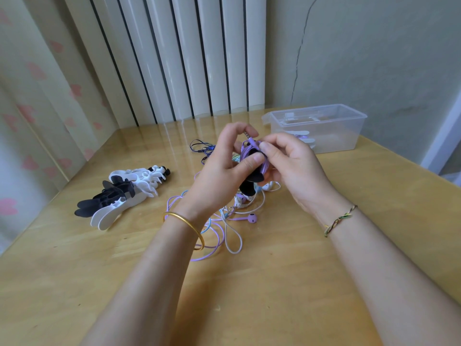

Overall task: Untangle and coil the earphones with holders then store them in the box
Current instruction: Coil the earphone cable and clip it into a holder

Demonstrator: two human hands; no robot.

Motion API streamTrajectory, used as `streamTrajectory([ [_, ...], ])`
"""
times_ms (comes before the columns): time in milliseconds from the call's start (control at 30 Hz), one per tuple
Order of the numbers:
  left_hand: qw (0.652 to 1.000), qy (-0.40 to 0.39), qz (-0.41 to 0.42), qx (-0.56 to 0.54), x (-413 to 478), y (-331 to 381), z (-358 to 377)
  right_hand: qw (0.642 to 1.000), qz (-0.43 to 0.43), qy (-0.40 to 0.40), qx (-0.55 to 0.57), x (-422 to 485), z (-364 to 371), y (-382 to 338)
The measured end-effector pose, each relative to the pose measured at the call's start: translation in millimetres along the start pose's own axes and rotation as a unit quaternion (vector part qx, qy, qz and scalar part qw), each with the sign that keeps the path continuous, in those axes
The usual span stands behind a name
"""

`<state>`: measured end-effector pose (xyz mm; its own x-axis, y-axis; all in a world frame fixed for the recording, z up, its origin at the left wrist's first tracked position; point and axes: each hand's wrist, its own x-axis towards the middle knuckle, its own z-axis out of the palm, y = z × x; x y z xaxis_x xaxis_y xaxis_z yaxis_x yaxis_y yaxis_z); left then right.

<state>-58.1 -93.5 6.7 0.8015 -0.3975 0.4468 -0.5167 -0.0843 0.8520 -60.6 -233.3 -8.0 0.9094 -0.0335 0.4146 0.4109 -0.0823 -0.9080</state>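
Observation:
Above the table's middle, my left hand [224, 166] grips a black holder [252, 182] wound with purple earphone cable [245, 152]; its plug sticks up between my fingers. My right hand [289, 166] pinches the same purple cable at the holder's top right. Under my hands lies a tangle of purple, white and blue earphones [224, 221], with a purple earbud [252, 218] showing. A dark blue earphone [202, 146] lies behind. The clear plastic box [321, 128] stands open at the back right and holds a coiled earphone on a white holder.
A pile of spare black and white holders [119, 196] lies on the left of the wooden table [374, 196]. Curtains and a ribbed white panel rise behind the table's far edge. The table's right edge runs diagonally past the box.

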Motion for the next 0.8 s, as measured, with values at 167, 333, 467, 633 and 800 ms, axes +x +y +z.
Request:
streamTrajectory([
  [167, 0.998, 0.056, 0.004, 0.037, 2.4, -1.8, 2.1, 0.999, -0.003, 0.011, 0.045, -0.5, 5.9, -0.9],
  [333, 0.994, 0.097, -0.015, 0.044, 4.5, -9.1, 4.9, 0.999, -0.017, 0.028, -0.004, -0.1, 8.6, 4.9],
  [467, 0.990, 0.134, -0.025, 0.039, 4.0, -7.4, 5.4, 0.999, -0.009, 0.031, -0.005, -0.3, 13.2, 3.5],
  [633, 0.989, 0.143, -0.028, 0.034, 1.5, -3.2, 10.1, 0.995, -0.028, 0.046, -0.079, -0.1, 11.8, 2.8],
  [800, 0.985, 0.144, 0.002, 0.096, 1.8, -3.3, 14.2, 0.989, -0.049, 0.083, -0.111, 2.2, 8.7, 4.7],
])
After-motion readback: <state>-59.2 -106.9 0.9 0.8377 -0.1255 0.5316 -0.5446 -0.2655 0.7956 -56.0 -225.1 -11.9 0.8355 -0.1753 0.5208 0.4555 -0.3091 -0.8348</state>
